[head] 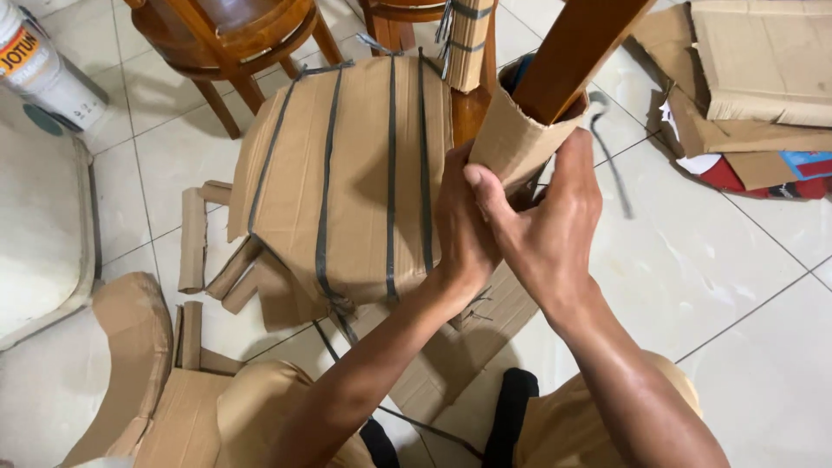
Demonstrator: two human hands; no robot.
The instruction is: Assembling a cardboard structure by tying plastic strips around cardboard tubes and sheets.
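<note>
Head view, entry one: I log my left hand [464, 230] and right hand [542, 221] both closed in a grip around a cardboard sleeve [520, 134] wrapped about a wooden chair leg [576, 52], held up in front of me above the tiled floor [737, 286].

Progress, as I judge it: the seat panel [347, 173] is already covered in cardboard and bound with dark strapping bands [392, 173]; this leg's sleeve is on but looks loose and unbanded at its ragged top edge.

Materials: corrugated brown board, matte, creased; glossy reddish-brown wood; smooth pale tiles.

Surroundings: cardboard offcuts [192, 238] on the floor at left, flattened boxes [754, 78] at upper right, a second wooden chair [230, 39] behind.
</note>
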